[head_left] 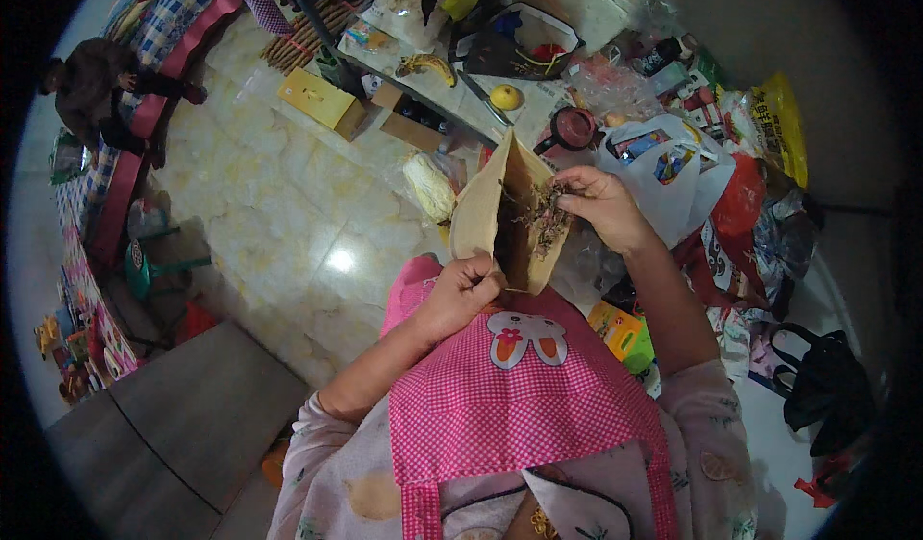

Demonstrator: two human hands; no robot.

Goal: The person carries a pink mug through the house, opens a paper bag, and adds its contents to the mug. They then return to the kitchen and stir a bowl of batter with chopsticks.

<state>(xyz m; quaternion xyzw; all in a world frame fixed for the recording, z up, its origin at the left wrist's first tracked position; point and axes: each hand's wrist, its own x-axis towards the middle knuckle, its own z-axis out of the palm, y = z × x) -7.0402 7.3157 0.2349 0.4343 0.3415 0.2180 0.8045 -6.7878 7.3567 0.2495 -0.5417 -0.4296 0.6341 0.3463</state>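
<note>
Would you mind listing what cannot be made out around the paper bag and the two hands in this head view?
- Inside of the paper bag: dark, its own walls hide the contents.
- Dried plant bits: too small and blurred to identify.
- Right hand fingertips: buried in the plant bits.
- Left hand fingertips: curled around the bag's edge.
- Person's lap: covered by the pink apron.

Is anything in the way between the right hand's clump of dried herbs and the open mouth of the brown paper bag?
Nothing visible. The right hand holds the dried herbs right at the brown paper bag opening, which the left hand holds open from below.
</note>
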